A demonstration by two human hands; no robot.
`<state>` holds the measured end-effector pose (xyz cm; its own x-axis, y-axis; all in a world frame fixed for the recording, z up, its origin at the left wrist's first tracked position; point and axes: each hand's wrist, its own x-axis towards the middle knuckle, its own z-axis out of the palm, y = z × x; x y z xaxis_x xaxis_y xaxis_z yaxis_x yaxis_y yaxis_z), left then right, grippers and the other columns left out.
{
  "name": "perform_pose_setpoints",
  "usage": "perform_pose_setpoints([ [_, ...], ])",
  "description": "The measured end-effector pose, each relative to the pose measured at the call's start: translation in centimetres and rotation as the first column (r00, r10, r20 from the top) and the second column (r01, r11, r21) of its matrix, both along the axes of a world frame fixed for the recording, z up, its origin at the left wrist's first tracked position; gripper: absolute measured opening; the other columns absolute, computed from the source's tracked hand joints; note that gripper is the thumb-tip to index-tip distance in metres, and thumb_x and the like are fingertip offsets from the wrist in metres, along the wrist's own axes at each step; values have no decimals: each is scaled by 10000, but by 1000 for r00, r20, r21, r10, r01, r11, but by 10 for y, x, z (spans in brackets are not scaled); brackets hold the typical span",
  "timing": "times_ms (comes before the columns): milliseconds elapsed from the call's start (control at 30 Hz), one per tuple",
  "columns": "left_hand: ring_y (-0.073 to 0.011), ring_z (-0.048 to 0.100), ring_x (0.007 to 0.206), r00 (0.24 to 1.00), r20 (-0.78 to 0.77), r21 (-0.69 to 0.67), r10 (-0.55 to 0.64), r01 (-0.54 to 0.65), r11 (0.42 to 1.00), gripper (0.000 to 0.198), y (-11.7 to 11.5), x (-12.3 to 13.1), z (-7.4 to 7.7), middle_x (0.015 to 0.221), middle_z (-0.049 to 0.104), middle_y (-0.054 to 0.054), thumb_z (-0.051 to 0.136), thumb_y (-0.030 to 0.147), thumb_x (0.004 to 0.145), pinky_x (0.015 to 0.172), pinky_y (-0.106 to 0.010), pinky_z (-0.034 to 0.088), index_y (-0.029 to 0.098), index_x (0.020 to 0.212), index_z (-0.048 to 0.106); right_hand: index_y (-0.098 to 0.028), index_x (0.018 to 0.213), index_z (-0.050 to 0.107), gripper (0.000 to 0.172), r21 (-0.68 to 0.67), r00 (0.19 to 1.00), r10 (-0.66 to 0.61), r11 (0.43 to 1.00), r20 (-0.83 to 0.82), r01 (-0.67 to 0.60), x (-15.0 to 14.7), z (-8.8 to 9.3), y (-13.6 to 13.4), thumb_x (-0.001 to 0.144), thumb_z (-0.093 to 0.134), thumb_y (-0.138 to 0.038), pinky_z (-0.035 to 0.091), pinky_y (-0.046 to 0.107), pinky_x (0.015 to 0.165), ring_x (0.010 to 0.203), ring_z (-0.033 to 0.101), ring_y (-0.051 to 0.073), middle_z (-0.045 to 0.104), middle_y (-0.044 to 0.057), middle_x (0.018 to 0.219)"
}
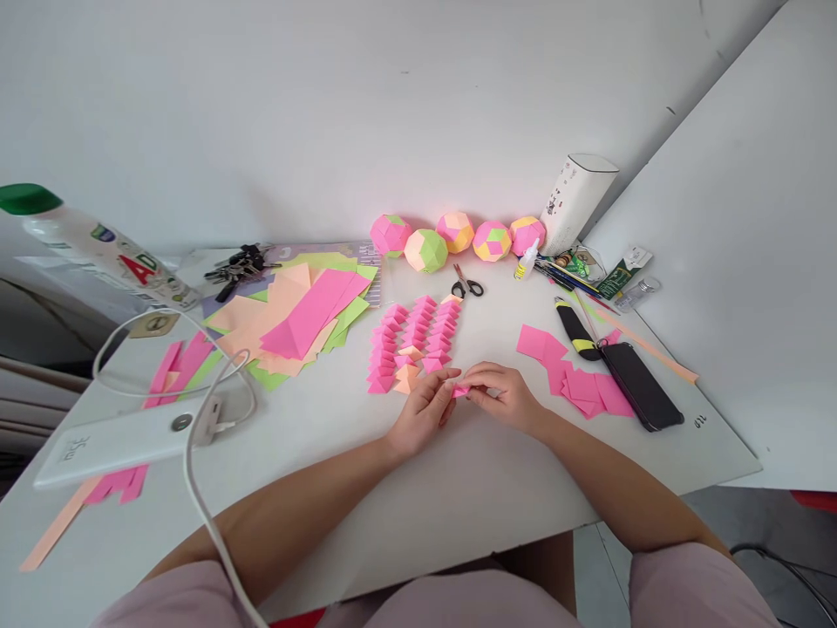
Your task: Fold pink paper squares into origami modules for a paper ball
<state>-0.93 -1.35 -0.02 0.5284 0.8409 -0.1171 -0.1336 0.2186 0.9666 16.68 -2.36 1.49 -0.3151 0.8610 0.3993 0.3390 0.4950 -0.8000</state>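
Observation:
A small piece of pink folded paper (461, 392) is pinched between my two hands near the middle of the table. My left hand (424, 408) grips its left side, thumb and fingers closed together. From the right, my right hand (502, 394) holds it with the fingertips bent inward. Just beyond my left hand stand rows of folded paper units (411, 336), mostly pink with a few peach ones. Flat pink paper squares (579, 384) lie loosely spread to the right of my right hand. My fingers cover part of the held paper.
Several paper balls (426, 250) line the wall, with scissors (466, 286) and a glue bottle (527, 260) before them. Coloured sheets (301, 314), a power bank (124, 442) with a white cable, and a bottle (108, 249) occupy the left. A utility knife (576, 329) and black pouch (641, 385) lie right.

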Motion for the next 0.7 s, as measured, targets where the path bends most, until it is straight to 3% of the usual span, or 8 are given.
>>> perform_pose_setpoints([
  [133,-83,429,524,998,6,-5,70,-70,998,331,-1,0,2,616,439,56,503,501,850,509,-226,387,189,963,496,-171,870,676,193,-108,998,-36,993,42,40,1,4,-1,883,529,-296,506,252,564,610,599,126,649,41,689],
  [300,-73,437,482,995,-59,31,82,-81,996,318,0,0,0,588,462,53,551,487,825,472,-211,360,179,797,475,-159,823,662,245,-275,998,-68,959,16,69,0,5,-4,875,529,-358,487,235,528,560,571,112,630,27,664],
  [433,-68,425,455,992,-96,47,80,-75,996,341,1,0,3,549,459,59,569,504,798,444,-202,334,174,769,487,-166,918,639,225,-367,996,-83,928,-37,63,0,3,-4,853,555,-364,492,230,532,557,572,107,625,15,689],
  [700,-60,390,443,987,-160,100,33,-17,995,326,0,1,7,526,455,60,591,480,773,422,-197,302,174,724,490,-162,775,610,193,-378,1000,-14,926,-3,12,0,9,-5,848,557,-332,503,232,565,598,596,111,630,21,702],
])
